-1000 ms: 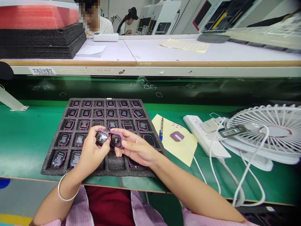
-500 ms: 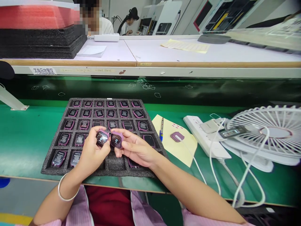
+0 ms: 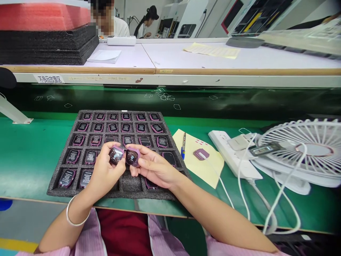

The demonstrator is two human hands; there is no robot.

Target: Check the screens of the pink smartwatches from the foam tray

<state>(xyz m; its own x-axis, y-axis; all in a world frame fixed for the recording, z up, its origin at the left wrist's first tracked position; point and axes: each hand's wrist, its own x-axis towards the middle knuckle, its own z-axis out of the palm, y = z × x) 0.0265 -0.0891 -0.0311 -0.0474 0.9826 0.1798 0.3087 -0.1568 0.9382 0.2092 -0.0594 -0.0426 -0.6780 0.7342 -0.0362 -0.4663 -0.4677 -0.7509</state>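
View slightly shifted, tray on green bench, people beyond

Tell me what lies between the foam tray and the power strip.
A yellow sheet lies between the foam tray and the power strip, with a pen and a cabled purple piece on it, in the head view.

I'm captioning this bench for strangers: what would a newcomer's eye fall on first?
Probably the two watches, one in the left hand, one in the right hand, over a tray holding more watches. After that, the white fan at the right and the red foam at upper left.
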